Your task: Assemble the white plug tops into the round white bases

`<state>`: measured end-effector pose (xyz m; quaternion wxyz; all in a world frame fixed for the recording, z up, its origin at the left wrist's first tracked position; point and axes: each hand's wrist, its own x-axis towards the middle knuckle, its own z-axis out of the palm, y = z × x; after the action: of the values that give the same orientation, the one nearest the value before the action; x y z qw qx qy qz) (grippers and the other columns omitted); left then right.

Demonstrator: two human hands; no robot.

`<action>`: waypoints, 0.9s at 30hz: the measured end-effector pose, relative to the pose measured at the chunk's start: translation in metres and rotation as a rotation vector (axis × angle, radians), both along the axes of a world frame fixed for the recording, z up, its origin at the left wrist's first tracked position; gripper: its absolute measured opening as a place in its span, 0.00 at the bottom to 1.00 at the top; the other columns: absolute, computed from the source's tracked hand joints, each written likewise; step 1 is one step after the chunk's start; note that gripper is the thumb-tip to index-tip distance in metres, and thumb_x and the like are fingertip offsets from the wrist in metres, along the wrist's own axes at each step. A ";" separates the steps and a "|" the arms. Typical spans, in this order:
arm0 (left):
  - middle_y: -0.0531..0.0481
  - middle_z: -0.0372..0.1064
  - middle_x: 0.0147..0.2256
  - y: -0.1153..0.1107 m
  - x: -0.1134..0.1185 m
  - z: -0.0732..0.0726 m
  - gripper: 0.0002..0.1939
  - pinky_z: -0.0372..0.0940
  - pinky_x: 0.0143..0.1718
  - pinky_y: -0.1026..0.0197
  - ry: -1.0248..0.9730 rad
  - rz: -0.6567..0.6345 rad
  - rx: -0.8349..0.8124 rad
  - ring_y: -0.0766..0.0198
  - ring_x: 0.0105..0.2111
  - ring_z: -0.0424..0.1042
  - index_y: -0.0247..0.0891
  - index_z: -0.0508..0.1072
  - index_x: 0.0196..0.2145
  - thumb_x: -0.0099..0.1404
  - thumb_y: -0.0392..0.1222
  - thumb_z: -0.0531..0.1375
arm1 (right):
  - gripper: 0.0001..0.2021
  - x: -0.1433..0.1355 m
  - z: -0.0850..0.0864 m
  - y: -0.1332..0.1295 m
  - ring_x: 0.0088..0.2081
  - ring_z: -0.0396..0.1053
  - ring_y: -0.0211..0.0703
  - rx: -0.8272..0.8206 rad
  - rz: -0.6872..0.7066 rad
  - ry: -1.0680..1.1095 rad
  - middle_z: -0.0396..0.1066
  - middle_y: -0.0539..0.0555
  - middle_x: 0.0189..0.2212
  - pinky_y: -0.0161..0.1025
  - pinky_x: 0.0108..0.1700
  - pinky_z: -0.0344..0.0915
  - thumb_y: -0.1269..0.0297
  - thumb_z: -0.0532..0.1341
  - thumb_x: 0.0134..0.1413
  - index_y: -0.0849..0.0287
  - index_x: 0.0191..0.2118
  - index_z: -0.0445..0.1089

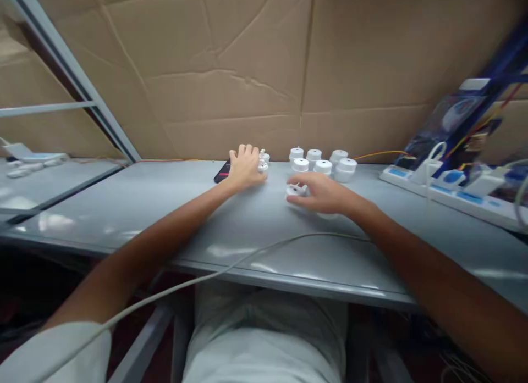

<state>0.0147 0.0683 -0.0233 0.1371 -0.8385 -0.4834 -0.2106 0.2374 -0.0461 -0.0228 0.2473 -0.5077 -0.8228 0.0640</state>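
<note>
My right hand (319, 193) has its fingers and thumb around a white round plastic piece (294, 191) with a small dark hole in its top, low on the table. Just behind it stand several similar white round pieces (323, 167) in a loose group. My left hand (246, 167) reaches farther back, palm down, its fingers a little apart. It is beside a small cluster of white parts (263, 166), which it partly covers. Under its left side a dark phone (221, 173) shows in part. Whether the left fingers touch the white parts is hard to see.
A grey tabletop (165, 179) runs along a cardboard wall (231, 86). At the right lies a white power strip (454, 195) with plugs. A pale cable (264, 251) crosses in front of both arms. A metal frame (74, 70) rises at the left.
</note>
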 end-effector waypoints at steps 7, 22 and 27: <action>0.40 0.77 0.51 0.007 0.072 0.006 0.21 0.69 0.51 0.51 -0.216 -0.376 -0.402 0.48 0.51 0.75 0.38 0.72 0.50 0.65 0.51 0.66 | 0.11 0.009 0.005 0.013 0.40 0.77 0.51 0.211 -0.241 0.352 0.81 0.61 0.46 0.50 0.46 0.72 0.58 0.63 0.62 0.57 0.46 0.76; 0.33 0.71 0.56 -0.050 0.049 0.046 0.23 0.68 0.56 0.44 -0.032 -0.601 0.255 0.46 0.55 0.72 0.33 0.62 0.63 0.76 0.46 0.53 | 0.24 -0.006 0.032 -0.001 0.22 0.61 0.40 -0.407 -0.013 1.269 0.66 0.50 0.22 0.37 0.23 0.58 0.34 0.60 0.55 0.52 0.29 0.64; 0.32 0.75 0.49 -0.060 0.044 0.050 0.29 0.69 0.52 0.45 0.144 -0.698 0.293 0.46 0.49 0.75 0.31 0.69 0.57 0.81 0.57 0.42 | 0.31 -0.017 0.035 -0.009 0.18 0.38 0.32 -0.496 -0.044 1.308 0.48 0.40 0.16 0.34 0.19 0.38 0.32 0.68 0.49 0.50 0.27 0.52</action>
<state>0.0586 0.0078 0.0263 0.2090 -0.9369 -0.1230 -0.2519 0.2202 -0.0547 0.0117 0.5699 -0.4229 -0.4557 0.5373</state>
